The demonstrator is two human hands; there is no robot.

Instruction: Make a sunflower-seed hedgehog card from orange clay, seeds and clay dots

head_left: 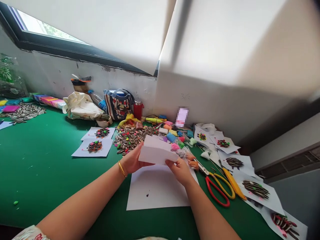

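Note:
Between my two hands I hold up a small white sheet of paper, slightly bent along its width. My left hand grips its left edge, fingers passing underneath; a gold bangle is on that wrist. At the lower right corner my right hand pinches the sheet with the thumb on top. Below lies a larger white sheet flat on the table, with a small dark speck on it. Behind the held paper spreads a pile of striped sunflower seeds mixed with small coloured balls.
Scissors with red and yellow handles and a yellow utility knife lie at the right. Finished-looking seed pictures line the right edge; two more cards sit left. Coloured clay lumps, bags and a red bottle stand behind.

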